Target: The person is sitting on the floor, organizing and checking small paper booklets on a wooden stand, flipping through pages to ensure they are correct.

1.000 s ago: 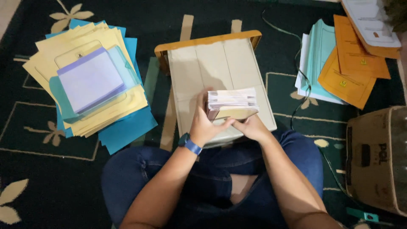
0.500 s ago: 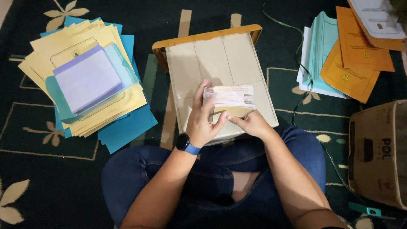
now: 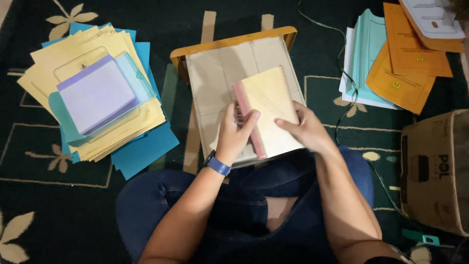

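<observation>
On lap tray [image 3: 215,68], both grips [image 3: 234,134] [image 3: 305,129] clasping yellow booklet [image 3: 271,105]; envelope stacks [image 3: 97,102] L, folders [image 3: 400,68] R.

A single head-worn camera looks steeply down, close over the seated person's lap and the carpeted floor [image 3: 29,205] ahead.

At the right edge of the frame, low down, stands a brown cardboard box [image 3: 436,171], blocky, with dark printing and a dark rectangular mark on its side. In the upper right lie orange envelopes [image 3: 408,63], each with a small printed emblem and lines of print, overlapping one another. At the top right corner a further orange envelope carries a white printed label sheet [image 3: 432,18].
</observation>
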